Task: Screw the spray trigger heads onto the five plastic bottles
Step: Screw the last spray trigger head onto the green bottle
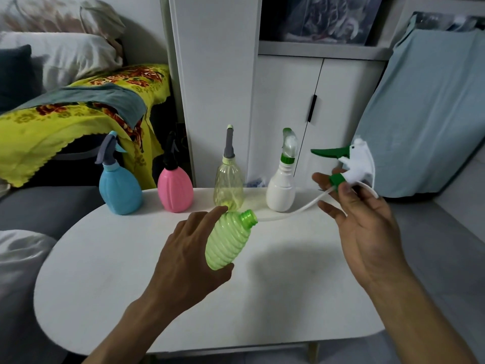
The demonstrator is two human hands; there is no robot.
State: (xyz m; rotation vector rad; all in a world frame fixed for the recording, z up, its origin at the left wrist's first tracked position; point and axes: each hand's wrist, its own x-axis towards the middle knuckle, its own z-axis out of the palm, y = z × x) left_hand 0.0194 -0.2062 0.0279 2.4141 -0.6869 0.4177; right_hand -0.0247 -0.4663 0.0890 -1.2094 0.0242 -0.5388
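My left hand (191, 248) grips a ribbed light-green bottle (228, 243), tilted with its open threaded neck pointing up and right. My right hand (359, 214) pinches the green collar of a white spray trigger head (354, 160) with a green lever, held above and right of the bottle. Its white dip tube (294, 210) curves down, its tip at the bottle's mouth. Along the far edge of the white table (183, 311) stand a blue bottle (119, 190), a pink bottle (175, 191), a clear yellow bottle (229, 186) and a white bottle (280, 190), each with a head on.
A white cabinet (286, 101) rises right behind the table. A bed with a yellow floral blanket (78, 119) lies at the left, a light-blue covered object (430, 109) at the right. Grey cushions flank the table on both sides.
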